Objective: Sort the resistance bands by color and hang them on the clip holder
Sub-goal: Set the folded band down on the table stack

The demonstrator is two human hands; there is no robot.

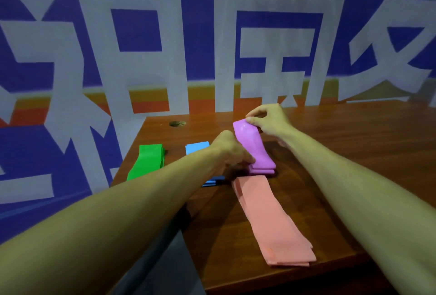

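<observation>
A stack of purple resistance bands (256, 150) lies near the middle of the wooden table (342, 153). My right hand (269, 119) pinches the far end of the top purple band and lifts it. My left hand (232, 150) grips the stack's near left side. Salmon-pink bands (269, 219) lie flat in front, reaching toward the near edge. Green bands (147, 160) hang over the table's left edge. Light blue bands (197, 148) lie behind my left hand, and a darker blue piece (213, 181) shows under my left forearm. No clip holder is visible.
A round cable hole (177, 124) sits near the table's far left corner. A large blue and white printed banner (141, 47) stands behind the table. The table's left and near edges are close to the bands.
</observation>
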